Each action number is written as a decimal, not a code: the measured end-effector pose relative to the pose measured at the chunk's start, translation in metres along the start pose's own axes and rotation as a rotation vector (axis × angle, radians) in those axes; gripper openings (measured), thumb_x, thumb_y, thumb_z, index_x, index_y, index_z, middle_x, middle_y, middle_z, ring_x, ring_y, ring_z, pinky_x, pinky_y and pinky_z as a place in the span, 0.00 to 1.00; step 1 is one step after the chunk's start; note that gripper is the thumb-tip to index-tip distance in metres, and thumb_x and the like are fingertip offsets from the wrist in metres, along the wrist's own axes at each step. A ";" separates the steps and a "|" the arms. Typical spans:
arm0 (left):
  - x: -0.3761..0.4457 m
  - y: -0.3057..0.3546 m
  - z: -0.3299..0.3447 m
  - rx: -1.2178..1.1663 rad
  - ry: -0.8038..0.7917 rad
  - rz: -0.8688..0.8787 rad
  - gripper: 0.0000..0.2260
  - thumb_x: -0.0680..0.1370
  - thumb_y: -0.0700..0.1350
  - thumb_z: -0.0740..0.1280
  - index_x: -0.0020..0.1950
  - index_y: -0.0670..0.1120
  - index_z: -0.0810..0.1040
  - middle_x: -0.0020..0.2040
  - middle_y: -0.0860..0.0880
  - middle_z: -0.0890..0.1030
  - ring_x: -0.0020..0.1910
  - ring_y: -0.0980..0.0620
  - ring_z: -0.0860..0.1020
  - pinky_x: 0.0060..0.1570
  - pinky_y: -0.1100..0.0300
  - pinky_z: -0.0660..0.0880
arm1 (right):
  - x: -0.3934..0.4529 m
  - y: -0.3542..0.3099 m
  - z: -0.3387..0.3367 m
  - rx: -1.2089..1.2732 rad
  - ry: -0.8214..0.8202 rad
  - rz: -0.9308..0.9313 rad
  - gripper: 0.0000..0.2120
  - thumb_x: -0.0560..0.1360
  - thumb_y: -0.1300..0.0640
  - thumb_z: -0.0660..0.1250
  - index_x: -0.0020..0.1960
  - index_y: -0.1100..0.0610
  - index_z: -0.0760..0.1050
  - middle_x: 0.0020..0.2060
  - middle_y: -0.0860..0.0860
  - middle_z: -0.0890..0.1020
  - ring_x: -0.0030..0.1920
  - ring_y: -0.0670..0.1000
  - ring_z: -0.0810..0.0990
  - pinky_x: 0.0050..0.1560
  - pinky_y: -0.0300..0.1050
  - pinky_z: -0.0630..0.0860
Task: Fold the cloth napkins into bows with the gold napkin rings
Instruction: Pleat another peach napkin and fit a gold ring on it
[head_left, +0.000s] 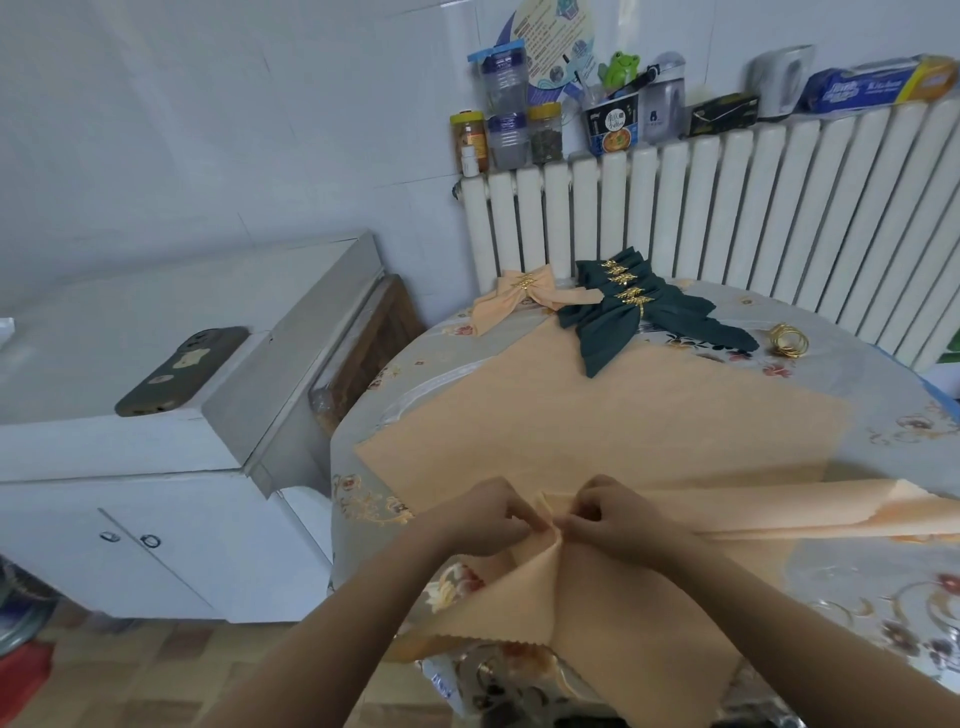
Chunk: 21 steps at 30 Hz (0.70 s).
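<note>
A peach cloth napkin (649, 512) lies pleated across the near side of the round table (878, 582), its ends fanning left over the table edge and right. My left hand (480, 519) and my right hand (605, 514) pinch it together at its gathered middle, fingers curled into the folds. Under it another peach napkin (623, 415) lies spread flat. At the far edge rest a finished peach bow (519, 299) with a gold ring and a stack of dark green bows (639, 306) with gold rings. Loose gold napkin rings (789, 340) sit at the far right.
A white radiator (727, 208) stands behind the table, its top lined with jars, a cup, a kettle and boxes. To the left is a white cabinet (156, 467) with a phone (182, 371) on top. The table carries a floral cover.
</note>
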<state>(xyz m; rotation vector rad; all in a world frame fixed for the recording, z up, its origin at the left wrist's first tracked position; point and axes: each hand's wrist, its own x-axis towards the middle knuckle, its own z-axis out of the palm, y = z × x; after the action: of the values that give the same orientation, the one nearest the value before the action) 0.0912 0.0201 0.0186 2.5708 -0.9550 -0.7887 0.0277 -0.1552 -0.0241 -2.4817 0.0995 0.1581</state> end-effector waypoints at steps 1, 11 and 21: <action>0.000 -0.002 0.002 0.027 -0.003 0.019 0.13 0.78 0.47 0.61 0.59 0.53 0.80 0.55 0.48 0.73 0.52 0.53 0.71 0.59 0.53 0.70 | -0.001 0.000 0.002 -0.015 0.012 -0.003 0.12 0.73 0.44 0.67 0.37 0.51 0.73 0.46 0.49 0.71 0.38 0.42 0.70 0.35 0.28 0.64; -0.010 -0.014 0.023 0.095 0.101 0.165 0.18 0.79 0.48 0.62 0.70 0.52 0.71 0.68 0.51 0.66 0.69 0.54 0.61 0.68 0.60 0.59 | -0.003 -0.013 -0.003 -0.109 -0.072 -0.004 0.12 0.68 0.52 0.69 0.31 0.49 0.68 0.51 0.52 0.72 0.46 0.49 0.74 0.49 0.39 0.72; 0.012 -0.004 0.061 0.213 0.256 0.287 0.36 0.75 0.66 0.35 0.77 0.46 0.48 0.73 0.55 0.42 0.73 0.59 0.40 0.66 0.74 0.33 | 0.000 0.011 -0.023 -0.097 -0.057 -0.091 0.09 0.66 0.58 0.70 0.36 0.53 0.69 0.37 0.44 0.70 0.36 0.45 0.70 0.32 0.31 0.63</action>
<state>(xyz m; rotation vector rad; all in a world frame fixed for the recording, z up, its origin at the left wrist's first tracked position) 0.0651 0.0103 -0.0372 2.5401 -1.3412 -0.2859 0.0290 -0.1785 -0.0125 -2.5699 -0.0462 0.1996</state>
